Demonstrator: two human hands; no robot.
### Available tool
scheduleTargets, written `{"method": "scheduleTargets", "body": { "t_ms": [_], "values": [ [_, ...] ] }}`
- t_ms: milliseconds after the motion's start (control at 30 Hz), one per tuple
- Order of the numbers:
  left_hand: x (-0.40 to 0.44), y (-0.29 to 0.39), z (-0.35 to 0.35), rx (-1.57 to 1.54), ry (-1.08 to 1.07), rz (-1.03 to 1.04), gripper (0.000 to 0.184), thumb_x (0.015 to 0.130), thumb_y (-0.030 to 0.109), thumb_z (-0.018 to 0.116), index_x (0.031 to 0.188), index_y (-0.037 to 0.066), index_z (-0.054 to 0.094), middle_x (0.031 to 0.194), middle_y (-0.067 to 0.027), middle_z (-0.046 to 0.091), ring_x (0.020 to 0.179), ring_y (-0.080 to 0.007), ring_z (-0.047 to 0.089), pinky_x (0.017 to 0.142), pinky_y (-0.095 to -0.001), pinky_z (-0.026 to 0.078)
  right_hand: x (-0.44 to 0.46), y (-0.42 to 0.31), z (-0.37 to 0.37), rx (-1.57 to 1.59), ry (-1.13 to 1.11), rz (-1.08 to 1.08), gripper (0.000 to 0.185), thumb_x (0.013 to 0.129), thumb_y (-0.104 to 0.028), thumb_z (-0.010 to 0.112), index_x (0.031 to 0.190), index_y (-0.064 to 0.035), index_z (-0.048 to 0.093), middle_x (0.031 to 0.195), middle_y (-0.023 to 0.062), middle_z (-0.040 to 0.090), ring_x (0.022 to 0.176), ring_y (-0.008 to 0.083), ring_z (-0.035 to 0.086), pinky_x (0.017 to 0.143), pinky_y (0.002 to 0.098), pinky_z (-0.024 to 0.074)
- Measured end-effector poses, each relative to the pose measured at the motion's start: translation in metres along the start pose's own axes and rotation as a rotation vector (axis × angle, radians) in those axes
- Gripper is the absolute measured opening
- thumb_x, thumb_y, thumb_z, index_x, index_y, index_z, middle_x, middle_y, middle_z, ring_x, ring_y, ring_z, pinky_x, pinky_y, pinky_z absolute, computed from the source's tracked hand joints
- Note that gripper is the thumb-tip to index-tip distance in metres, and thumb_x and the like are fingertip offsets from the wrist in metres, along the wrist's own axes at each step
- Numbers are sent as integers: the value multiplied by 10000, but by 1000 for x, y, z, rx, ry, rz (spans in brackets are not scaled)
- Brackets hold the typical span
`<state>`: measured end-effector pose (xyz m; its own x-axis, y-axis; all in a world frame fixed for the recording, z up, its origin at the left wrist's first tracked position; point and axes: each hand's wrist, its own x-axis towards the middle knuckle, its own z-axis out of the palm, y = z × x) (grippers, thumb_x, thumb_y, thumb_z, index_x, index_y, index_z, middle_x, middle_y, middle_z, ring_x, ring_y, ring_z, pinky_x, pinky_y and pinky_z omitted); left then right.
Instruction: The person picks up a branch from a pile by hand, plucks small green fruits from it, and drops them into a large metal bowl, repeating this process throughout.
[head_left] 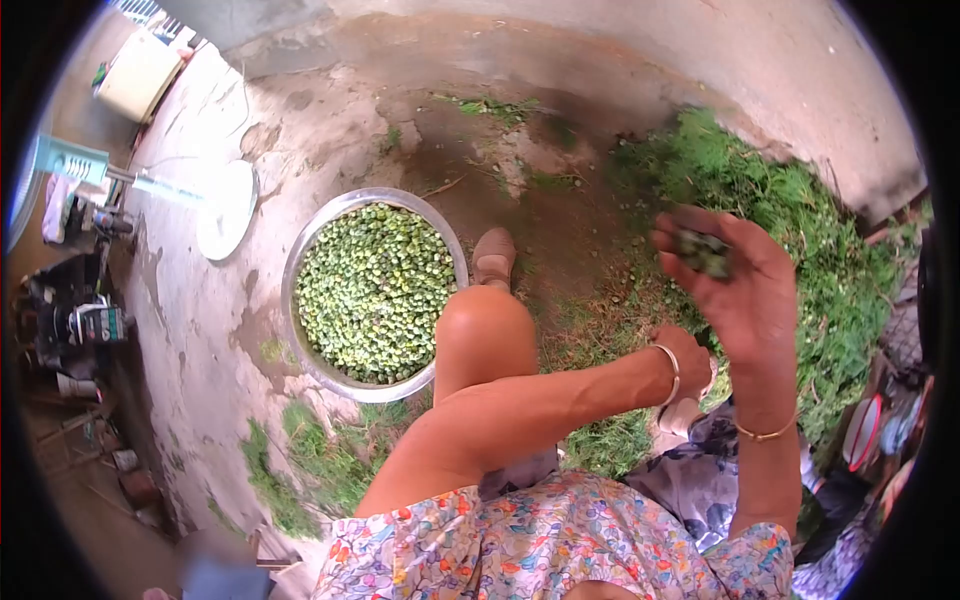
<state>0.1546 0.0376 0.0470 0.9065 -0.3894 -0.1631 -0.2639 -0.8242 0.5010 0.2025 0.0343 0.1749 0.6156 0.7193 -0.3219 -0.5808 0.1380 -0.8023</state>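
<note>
My right hand [745, 285] is raised at the right, palm towards me, with its fingers curled round a small bunch of green pods [703, 252], slightly blurred. Below and left of it, my left hand [685, 352] reaches across my body, low over the greenery and near a foot. Its fingers look curled; what they hold, if anything, is hidden. To the left of my knee stands a wide metal basin [292, 300], filled nearly to the rim with small round green pods [375, 295]. Uprooted feathery green plants [830, 290] lie heaped beyond my right hand.
A pedestal fan's white base [226, 210] stands left of the basin. Loose green sprigs [325, 450] lie on the cracked floor [215, 350]. A plastered wall [600, 50] curves across the back. Dark machinery [90, 320] is at far left, and patterned cloth [690, 475] lies at lower right.
</note>
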Motion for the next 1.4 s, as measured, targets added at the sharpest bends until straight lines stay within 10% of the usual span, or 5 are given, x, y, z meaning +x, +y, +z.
{"method": "scheduleTargets", "body": {
  "t_ms": [267,600,667,800,1400],
  "values": [
    [2,-15,47,-39,282,57,157,782,140,573,867,75,687,894,-108,680,856,-281,662,680,-406,539,46,87,148,-78,-542,90,739,854,-519,511,1301,57,391,1422,274,259,1268,342,380,957,454,411],
    [-2,-49,55,-21,306,89,147,770,124,563,815,40,675,856,-149,667,817,-324,657,670,-415,537,19,14,16,-200,-111,111,352,879,-297,597,1006,31,601,890,163,667,786,247,659,737,330,527],
    [-1,-52,28,-22,-163,-108,219,795,111,555,963,63,688,970,-186,662,905,-343,647,764,-429,530,7,-1,-43,-220,27,108,291,882,-253,599,995,15,604,883,144,670,772,227,663,699,325,533],
    [3,-132,62,-49,-349,-323,212,760,41,529,908,-5,674,969,-234,643,928,-379,625,774,-436,520,-31,-24,-123,-205,211,85,282,859,-232,624,965,28,599,853,124,656,742,219,644,679,317,523],
    [-9,-339,212,-9,488,-1256,252,728,152,634,928,26,546,960,-248,591,879,-407,596,777,-465,486,-52,-15,-195,-2,511,-41,390,842,-259,642,881,100,493,631,168,557,550,247,569,505,318,477]
  ]
}}
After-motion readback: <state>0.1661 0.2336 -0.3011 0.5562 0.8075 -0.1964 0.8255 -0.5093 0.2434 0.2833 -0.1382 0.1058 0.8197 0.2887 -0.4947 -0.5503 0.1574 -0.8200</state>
